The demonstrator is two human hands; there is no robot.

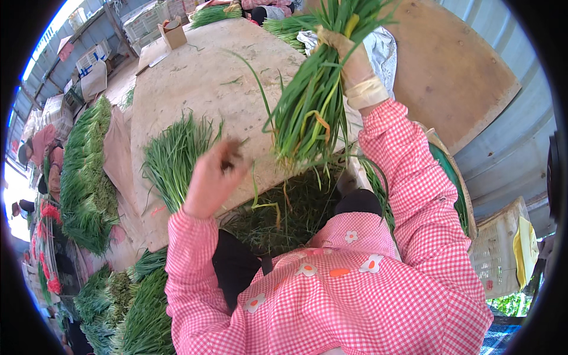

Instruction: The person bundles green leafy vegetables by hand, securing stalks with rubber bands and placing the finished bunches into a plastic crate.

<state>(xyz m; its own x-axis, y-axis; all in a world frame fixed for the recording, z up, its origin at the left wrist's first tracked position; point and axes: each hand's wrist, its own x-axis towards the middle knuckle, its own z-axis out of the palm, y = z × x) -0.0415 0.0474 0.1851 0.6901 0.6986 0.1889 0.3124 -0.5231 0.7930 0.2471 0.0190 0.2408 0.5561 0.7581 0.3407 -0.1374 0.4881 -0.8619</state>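
Note:
My right hand [350, 59], in a pale glove with a light band at the wrist, grips a large bunch of garlic chives [310, 103] above the right side of the board. The bunch hangs with its cut ends low, and a few yellowed blades show among the green. My left hand [214, 177] is bare and somewhat blurred, its fingers half curled and apart, with nothing visible in them. It hovers beside a loose pile of chives [174, 154] lying on the wooden board [195, 77], partly covering that pile.
Discarded leaves [278, 213] lie in a heap below the board's near edge. Chives in a long row [89, 177] and more bundles [142, 313] stand at left. A small cardboard box [172, 34] sits at the far edge. A plastic crate [497, 254] is at right; other people work nearby.

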